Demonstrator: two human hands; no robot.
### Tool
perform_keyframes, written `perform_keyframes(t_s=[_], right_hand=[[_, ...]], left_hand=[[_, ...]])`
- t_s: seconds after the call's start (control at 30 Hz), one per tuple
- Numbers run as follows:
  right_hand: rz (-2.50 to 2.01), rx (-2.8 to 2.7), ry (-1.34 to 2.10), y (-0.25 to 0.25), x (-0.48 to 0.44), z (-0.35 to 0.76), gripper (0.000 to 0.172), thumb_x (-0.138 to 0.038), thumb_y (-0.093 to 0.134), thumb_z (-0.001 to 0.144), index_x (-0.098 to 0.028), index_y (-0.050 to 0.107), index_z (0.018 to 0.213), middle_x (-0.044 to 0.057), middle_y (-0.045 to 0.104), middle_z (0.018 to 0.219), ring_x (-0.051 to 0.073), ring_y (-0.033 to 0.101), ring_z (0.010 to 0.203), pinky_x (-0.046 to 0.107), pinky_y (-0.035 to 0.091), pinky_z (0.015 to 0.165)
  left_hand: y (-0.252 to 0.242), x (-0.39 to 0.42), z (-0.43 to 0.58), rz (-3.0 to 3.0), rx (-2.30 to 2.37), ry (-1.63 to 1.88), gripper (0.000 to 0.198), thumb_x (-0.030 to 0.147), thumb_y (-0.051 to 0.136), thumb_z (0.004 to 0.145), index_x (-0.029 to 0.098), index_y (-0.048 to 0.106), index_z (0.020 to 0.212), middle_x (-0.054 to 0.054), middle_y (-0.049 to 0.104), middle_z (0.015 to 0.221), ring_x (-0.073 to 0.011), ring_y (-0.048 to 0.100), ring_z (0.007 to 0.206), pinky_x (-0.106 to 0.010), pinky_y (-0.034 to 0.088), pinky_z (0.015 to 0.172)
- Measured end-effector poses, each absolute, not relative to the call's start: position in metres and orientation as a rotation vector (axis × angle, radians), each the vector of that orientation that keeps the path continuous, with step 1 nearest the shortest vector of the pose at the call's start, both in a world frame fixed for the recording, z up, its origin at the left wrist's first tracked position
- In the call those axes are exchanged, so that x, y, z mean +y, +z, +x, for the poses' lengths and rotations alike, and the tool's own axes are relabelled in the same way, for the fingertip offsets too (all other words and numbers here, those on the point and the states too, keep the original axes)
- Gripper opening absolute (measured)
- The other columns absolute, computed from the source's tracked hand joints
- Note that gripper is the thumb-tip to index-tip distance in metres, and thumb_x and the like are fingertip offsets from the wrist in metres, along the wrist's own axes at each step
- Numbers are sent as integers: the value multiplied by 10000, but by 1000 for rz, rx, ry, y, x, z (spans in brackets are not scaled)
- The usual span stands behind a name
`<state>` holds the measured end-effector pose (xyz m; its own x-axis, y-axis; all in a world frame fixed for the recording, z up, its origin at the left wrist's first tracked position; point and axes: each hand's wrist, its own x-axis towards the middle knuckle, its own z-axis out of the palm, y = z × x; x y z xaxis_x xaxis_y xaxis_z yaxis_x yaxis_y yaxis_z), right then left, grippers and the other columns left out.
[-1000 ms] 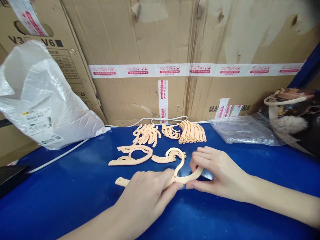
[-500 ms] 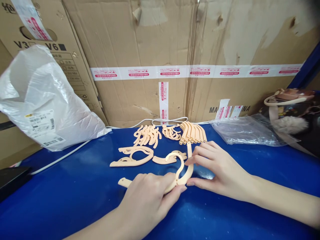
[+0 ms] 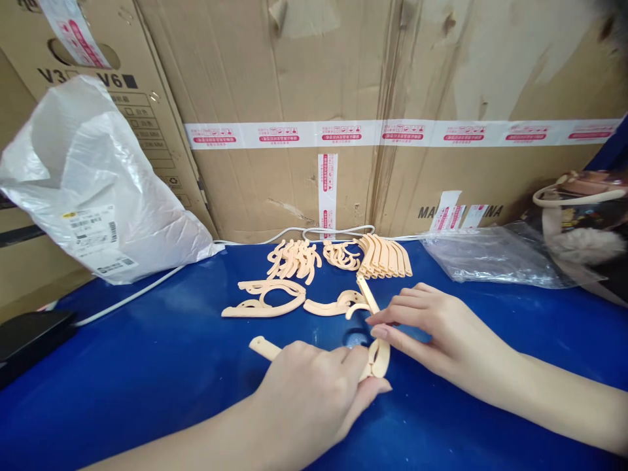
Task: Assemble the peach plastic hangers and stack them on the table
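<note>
A beige plastic folding hanger [image 3: 381, 361] is held in both hands, above the blue table. My left hand [image 3: 314, 386] is closed around its left arm, whose end sticks out past the knuckles; the joint shows beyond my thumb. My right hand [image 3: 432, 327] pinches the other arm between thumb and fingers, that arm pointing up and away. The hook's curved end shows near my right fingertips, part of it hidden. Beyond my hands lie a folded hanger [image 3: 269, 312] and a second folded hanger piece [image 3: 324, 307].
Along the back lie a pile of small curved pieces [image 3: 294, 261], loose hooks [image 3: 342, 256] and a row of hanger arms [image 3: 386, 256]. A white plastic bag [image 3: 108, 196] stands left, a clear bag [image 3: 500, 255] right. Cardboard boxes [image 3: 275, 190] wall the back of the table [image 3: 161, 366].
The hanger's right arm has tilted to the left and the hook has turned down toward my right fingers. Both hands have shifted slightly right in view.
</note>
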<state>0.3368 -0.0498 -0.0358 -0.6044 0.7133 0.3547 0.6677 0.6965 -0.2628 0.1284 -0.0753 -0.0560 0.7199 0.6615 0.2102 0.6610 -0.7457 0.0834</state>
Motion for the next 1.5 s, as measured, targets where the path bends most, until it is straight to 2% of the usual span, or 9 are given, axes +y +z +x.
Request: perform_keyframes(t_s=[0.17, 0.37, 0.47, 0.57, 0.7, 1.07, 1.23, 1.4, 1.5], right_hand=[[-1267, -2443, 211, -33, -43, 338, 56, -228, 568, 861, -240, 618, 837, -15, 635, 785, 146, 588, 719, 246, 398, 617], [-1245, -2534, 133, -38, -26, 357, 108, -130, 471, 855, -207, 536, 817, 10, 595, 797, 138, 566, 692, 229, 410, 586], [-1270, -2531, 165, -44, -19, 368, 109, -139, 430, 872, -202, 502, 822, 11, 593, 770, 129, 559, 647, 227, 415, 566], [-1350, -2496, 219, -49, -14, 377, 52, -168, 459, 867, -207, 476, 838, -13, 588, 687, 119, 536, 555, 220, 399, 509], [-1397, -2485, 218, -51, -10, 381, 27, -192, 486, 864, -212, 467, 865, -26, 582, 659, 118, 527, 522, 219, 366, 476], [-1343, -2569, -118, -38, -6, 389, 119, -264, 476, 928, -216, 551, 849, 16, 598, 807, 162, 571, 671, 259, 404, 563], [-1059, -2644, -147, -39, -30, 371, 202, -358, 496, 937, -204, 621, 971, 52, 579, 887, 174, 587, 758, 272, 459, 625], [-890, -2747, -385, -45, -43, 356, 271, -201, 353, 986, -169, 571, 829, 59, 571, 807, 190, 543, 717, 322, 441, 670], [-822, -2780, -433, -44, -45, 352, 275, -176, 321, 995, -168, 527, 813, 40, 552, 735, 175, 519, 652, 307, 406, 623]], left_hand=[[-48, -68, 135, 2987, 967, 268, 256, 368, 477, 961, 153, 584, 873, -25, 678, 751, -203, 640, 633, -295, 360, 479], [-44, -54, 132, 3122, 805, 335, 167, 271, 489, 941, 159, 588, 866, -54, 625, 892, -228, 560, 836, -326, 448, 680], [-35, -43, 127, 2981, 813, 318, 162, 182, 445, 950, 172, 606, 964, -65, 603, 1005, -226, 537, 932, -334, 462, 757], [-28, -27, 122, 2812, 833, 345, 300, 60, 396, 926, 197, 589, 1111, -62, 577, 1141, -211, 525, 1027, -346, 463, 856], [-32, -9, 119, 2815, 902, 378, 345, 115, 387, 958, 169, 509, 1276, -96, 555, 1254, -228, 512, 1136, -404, 425, 965], [-43, -6, 120, 2892, 962, 361, 288, 97, 411, 939, 142, 568, 1176, -94, 645, 1112, -232, 596, 1022, -395, 481, 880], [-45, -9, 121, 2914, 1020, 355, 372, 37, 379, 897, 152, 539, 1213, -103, 640, 1102, -247, 610, 1000, -405, 512, 830], [-34, -12, 120, 2938, 998, 495, 653, -98, 363, 681, 156, 461, 1275, -84, 606, 1193, -236, 559, 1103, -389, 473, 910], [-24, -20, 120, 2824, 1030, 714, 542, -61, 336, 781, 163, 445, 1262, -75, 597, 1185, -209, 542, 1111, -362, 451, 928]])
